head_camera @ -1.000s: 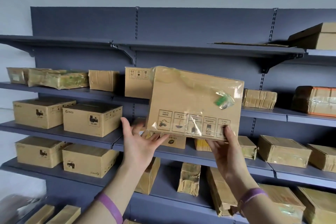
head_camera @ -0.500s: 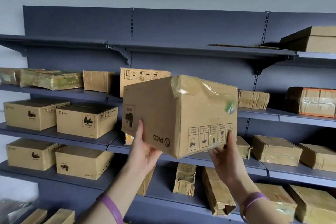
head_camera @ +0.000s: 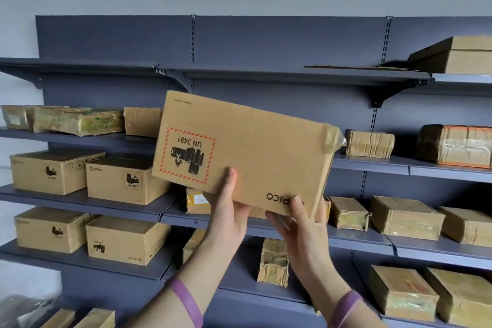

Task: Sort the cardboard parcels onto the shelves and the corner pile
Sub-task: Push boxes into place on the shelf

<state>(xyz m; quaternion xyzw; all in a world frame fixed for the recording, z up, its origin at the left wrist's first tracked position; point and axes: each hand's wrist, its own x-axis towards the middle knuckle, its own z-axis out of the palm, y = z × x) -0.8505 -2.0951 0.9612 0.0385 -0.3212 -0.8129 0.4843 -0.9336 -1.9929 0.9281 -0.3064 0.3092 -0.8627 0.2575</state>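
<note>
left hand [head_camera: 229,216], right hand [head_camera: 300,229]: grip curled round lower edge of parcel [head_camera: 247,157] | parcel is held above grip, clear of shelves [head_camera: 66,201] | long axis sloped down to right | matching PICO boxes [head_camera: 125,181] are shelved left of grip, left hand nearer

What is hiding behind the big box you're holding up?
Behind the held box, the grey shelves run on, and a small labelled parcel peeks out under its bottom edge. Whatever else sits on those shelves right behind it is covered.

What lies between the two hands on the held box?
Head view: between left hand and right hand lies the front of the brown cardboard box, with upside-down PICO lettering.
</note>
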